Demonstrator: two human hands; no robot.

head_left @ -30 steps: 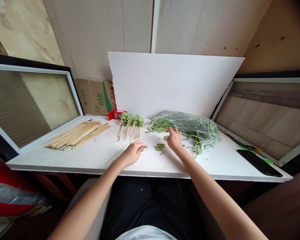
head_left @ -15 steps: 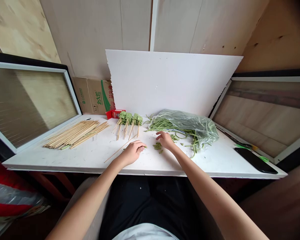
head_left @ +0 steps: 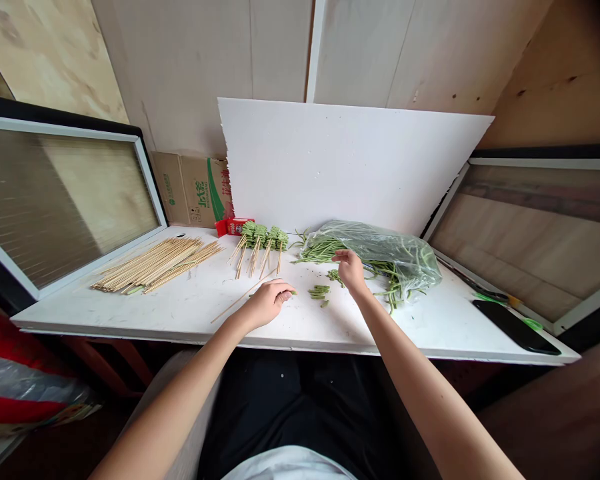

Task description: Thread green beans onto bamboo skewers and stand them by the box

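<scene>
My left hand (head_left: 266, 301) rests closed on the white table (head_left: 190, 308), pinching a thin bamboo skewer (head_left: 230, 309) with a green bean piece at its tip. My right hand (head_left: 351, 269) hovers over loose bean pieces beside a clear plastic bag of long green beans (head_left: 380, 257); its fingers curl down, and what they hold, if anything, is hidden. A small heap of cut bean pieces (head_left: 320, 293) lies between my hands. Finished bean skewers (head_left: 260, 243) lie farther back.
A pile of bare bamboo skewers (head_left: 155, 265) lies at the left. A red packet (head_left: 234, 227) and a cardboard box (head_left: 193, 190) stand behind, next to a white board (head_left: 350, 167). A black phone (head_left: 517, 327) lies at the right edge.
My right hand moved left to the cut pieces, then back right toward the bag. The left hand stayed put with the skewer.
</scene>
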